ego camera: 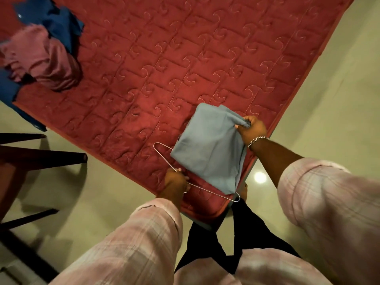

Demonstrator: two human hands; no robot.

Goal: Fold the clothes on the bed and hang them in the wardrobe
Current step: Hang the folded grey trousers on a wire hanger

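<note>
A folded grey-blue garment (209, 149) hangs over the near right corner of the bed (185, 58), draped through a thin wire hanger (207, 191). The right hand (251, 128) pinches a bunched upper corner of the garment, fingers curled round the cloth, with a metal chain bracelet (257, 140) on its wrist. The left hand (175, 179) grips the hanger's wire near its middle, fingers closed on it; one end of the hanger juts out to the left of the garment and the other shows below its lower edge. Both arms wear pale pink checked sleeves (329, 198), rolled up. The bed carries a red quilted cover with a swirl pattern. At its far left lie a crumpled pink garment (43, 62) and, touching it, a dark blue garment (59, 23). A dark wooden piece of furniture (30, 159) stands on the pale floor (329, 89) at the left, near the bed's edge
</note>
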